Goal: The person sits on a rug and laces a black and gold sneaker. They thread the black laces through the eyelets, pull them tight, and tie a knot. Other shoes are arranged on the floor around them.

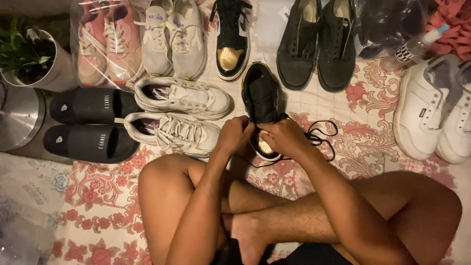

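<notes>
Hands at the toe of a black-and-gold sneaker (261, 98) on a floral sheet (368, 142).

Left hand (235, 135) and right hand (284, 137) curled together, pinching black laces (321, 135) near sheet's middle. Toward far edge: one matching sneaker (230, 37), two black shoes, four pale trainers, two pink; two black slippers (91, 122) at left edge.
</notes>
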